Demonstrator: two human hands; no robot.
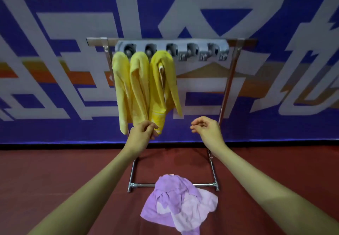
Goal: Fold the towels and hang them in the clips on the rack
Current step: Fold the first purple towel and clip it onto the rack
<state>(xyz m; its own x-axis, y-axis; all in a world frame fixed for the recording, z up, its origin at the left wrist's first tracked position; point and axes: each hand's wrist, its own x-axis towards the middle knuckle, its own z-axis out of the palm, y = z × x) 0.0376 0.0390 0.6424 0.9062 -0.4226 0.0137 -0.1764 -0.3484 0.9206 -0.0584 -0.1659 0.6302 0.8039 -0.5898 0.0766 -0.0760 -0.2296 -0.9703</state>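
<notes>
Three yellow towels (141,88) hung from the rack's clips (172,50); two clips stood free. The left hand (145,131) pinched the third towel's hem, the right hand (207,127) hovered loosely curled, empty. A purple towel (178,201) lay unfolded below.

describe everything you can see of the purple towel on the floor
The purple towel lies crumpled in a loose heap on the dark red floor, unfolded. It looks like soft terry cloth, lilac with paler, whitish patches where it turns over. Its far edge drapes over the rack's front base bar, hiding the bar's middle. Neither hand touches it, and it sits in front of the rack, below the hanging towels.
</notes>
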